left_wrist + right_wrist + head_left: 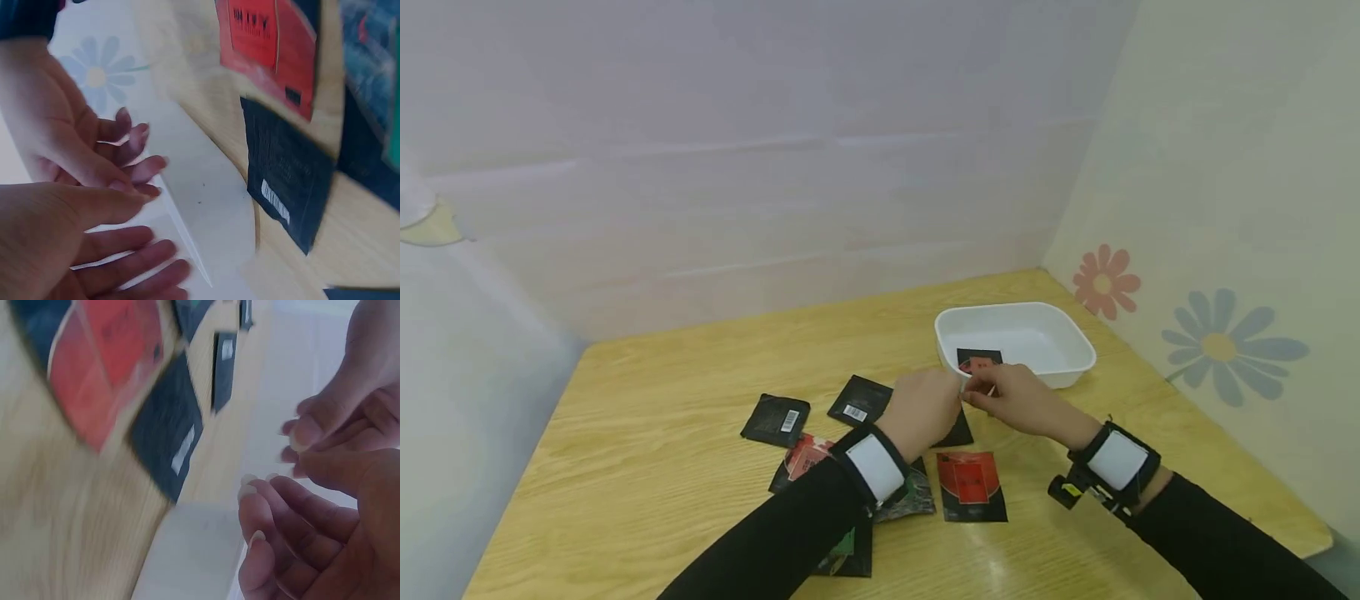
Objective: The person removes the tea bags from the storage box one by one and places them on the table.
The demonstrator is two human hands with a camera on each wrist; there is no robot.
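While your 2 hands meet at the center of the head view, left hand and right hand touch fingertips beside the white tray, where 1 packet lies. From both wrist views, your fingers look loosely curled and hold nothing I can see.

The head camera looks forward and down across the wooden table toward the corner walls. Each wrist camera sits very near its hand, tilted, looking along the tabletop. All three views share the white tray and the dark packets beside it.
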